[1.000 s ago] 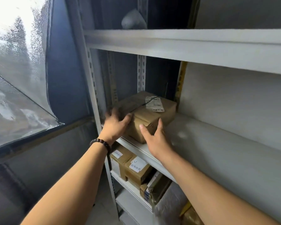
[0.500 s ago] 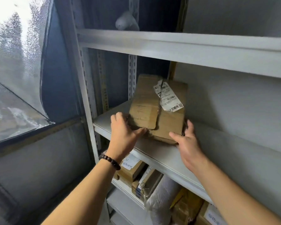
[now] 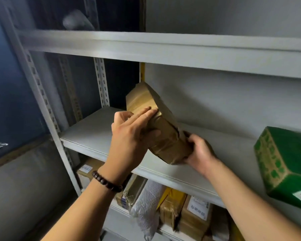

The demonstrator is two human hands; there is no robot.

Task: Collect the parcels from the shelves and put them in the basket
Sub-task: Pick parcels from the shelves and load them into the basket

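A brown taped cardboard parcel (image 3: 146, 101) is lifted off the grey middle shelf (image 3: 92, 131) and tilted steeply, its top end pointing up and away. My left hand (image 3: 130, 136) grips its left side, fingers laid across the tape and thumb under the face. At the parcel's lower right corner my right hand (image 3: 198, 150) holds it with curled fingers. The label side faces away and is hidden. No basket is in view.
A green printed box (image 3: 283, 164) stands on the same shelf at the right. On the shelf below sit several brown boxes (image 3: 195, 216) and a white bubble mailer (image 3: 146, 207). A grey upright post (image 3: 42, 94) bounds the rack at left; another shelf (image 3: 163, 47) runs overhead.
The parcel came off the shelf and tipped further, its label turning out of sight. Both hands moved right with it, and the view swung right, bringing the green box into sight.
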